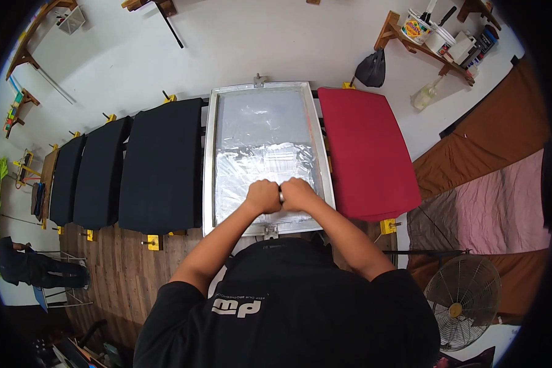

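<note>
In front of me lies a screen-printing frame [209,159] with a pale metal rim. Its far half shows smooth grey mesh [270,126], while crinkled, shiny clear film [242,168] spreads over the near half. My left hand [264,197] and my right hand [298,195] are side by side over the film, both closed into fists. Between them shows a small pale, metallic-looking bit; whatever they grip is mostly hidden beneath the fingers. Metal clamps [271,232] sit at the frame's near and far ends.
Black cloth-covered boards [161,165] line up to the left, and a red one [369,153] stands at the right. Yellow brackets [153,242] stick out below. A fan [463,300] is at lower right; another person [37,264] is at far left. Wall shelves [426,52] hold tubs.
</note>
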A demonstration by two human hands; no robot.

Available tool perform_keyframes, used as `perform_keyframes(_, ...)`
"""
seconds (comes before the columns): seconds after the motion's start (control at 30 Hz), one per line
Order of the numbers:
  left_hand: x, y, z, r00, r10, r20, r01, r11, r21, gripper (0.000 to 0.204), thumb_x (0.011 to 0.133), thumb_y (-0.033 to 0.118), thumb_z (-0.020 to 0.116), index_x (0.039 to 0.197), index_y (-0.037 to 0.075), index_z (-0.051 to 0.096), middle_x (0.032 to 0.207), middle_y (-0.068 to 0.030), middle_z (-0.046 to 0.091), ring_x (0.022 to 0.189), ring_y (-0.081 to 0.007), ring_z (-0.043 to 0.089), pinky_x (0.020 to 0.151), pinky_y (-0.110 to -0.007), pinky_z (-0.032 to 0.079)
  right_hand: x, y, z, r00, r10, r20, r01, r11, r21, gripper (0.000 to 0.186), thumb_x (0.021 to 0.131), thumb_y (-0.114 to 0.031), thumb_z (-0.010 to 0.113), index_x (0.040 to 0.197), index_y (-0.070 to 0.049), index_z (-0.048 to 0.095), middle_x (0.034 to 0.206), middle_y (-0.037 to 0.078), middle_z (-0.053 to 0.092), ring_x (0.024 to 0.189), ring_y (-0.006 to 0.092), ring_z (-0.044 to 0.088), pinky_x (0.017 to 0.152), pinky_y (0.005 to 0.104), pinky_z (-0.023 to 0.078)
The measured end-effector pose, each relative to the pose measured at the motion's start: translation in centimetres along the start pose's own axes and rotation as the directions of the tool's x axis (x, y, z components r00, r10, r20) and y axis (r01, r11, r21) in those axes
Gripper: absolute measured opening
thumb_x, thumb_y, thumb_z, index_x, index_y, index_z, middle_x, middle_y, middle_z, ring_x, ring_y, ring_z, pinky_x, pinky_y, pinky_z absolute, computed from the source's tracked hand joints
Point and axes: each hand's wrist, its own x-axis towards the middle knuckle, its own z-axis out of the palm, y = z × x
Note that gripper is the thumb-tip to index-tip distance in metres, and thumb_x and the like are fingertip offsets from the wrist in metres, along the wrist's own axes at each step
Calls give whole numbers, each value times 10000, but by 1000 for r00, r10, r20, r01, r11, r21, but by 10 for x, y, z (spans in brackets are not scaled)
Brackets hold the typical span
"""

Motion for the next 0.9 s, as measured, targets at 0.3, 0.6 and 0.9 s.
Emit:
perform_keyframes(0.3,-36,21,-12,973,-22,231,31,999,-37,306,729,308,710,881,49,773,899,-206,751,860,-364,743,784,-454,596,-32,-8,13,994,-36,107,28,996,84,258,661,-184,708,843,-7,752,826,265,708,828,439,703,785,510,570)
perform_keyframes(0.6,-18,9,18,969,16,-245,-34,997,-70,217,713,216,747,843,44,726,878,-180,671,815,-362,686,706,-461,584,-14,-3,23,969,35,-245,-11,995,98,166,696,-152,727,816,-38,714,866,207,710,860,392,702,773,488,580)
perform_keyframes(0.9,-54,25,6,990,-52,132,64,994,-88,228,721,265,711,800,55,750,831,-199,731,781,-382,731,717,-472,592,-48,-11,20,997,-31,74,25,996,88,243,663,-203,717,842,-43,748,828,239,715,810,432,707,768,503,577)
